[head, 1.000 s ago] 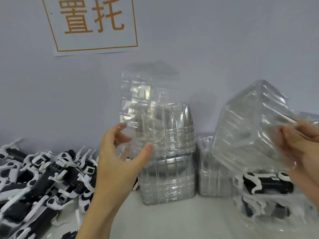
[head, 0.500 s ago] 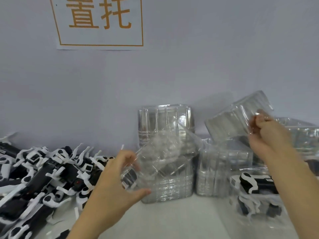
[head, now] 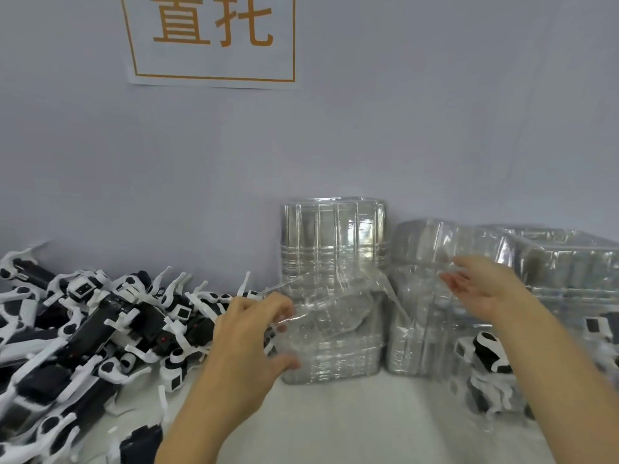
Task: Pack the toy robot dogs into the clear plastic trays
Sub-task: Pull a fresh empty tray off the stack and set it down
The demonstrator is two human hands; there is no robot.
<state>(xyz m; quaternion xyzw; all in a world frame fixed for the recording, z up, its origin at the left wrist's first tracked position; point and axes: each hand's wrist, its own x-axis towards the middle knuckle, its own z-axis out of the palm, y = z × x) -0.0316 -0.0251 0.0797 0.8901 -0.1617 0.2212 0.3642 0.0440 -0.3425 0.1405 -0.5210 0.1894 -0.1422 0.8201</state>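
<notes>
My left hand (head: 249, 333) grips a clear plastic tray (head: 330, 309) by its left edge, low in front of a standing stack of clear trays (head: 335, 236). My right hand (head: 482, 289) is flat with straight fingers, touching a tray (head: 435, 242) laid on top of a second stack of trays (head: 415, 329). A heap of black and white toy robot dogs (head: 100, 329) lies on the left of the white table (head: 351, 423). Packed robot dogs (head: 489, 356) in clear trays sit at the right, partly hidden by my right forearm.
More stacked clear trays (head: 569, 262) stand at the far right against the grey wall. A white sign with orange characters (head: 214, 38) hangs on the wall above.
My left hand has lowered its tray from head height to in front of the stack. My right hand set its tray down on the second stack and let go.
</notes>
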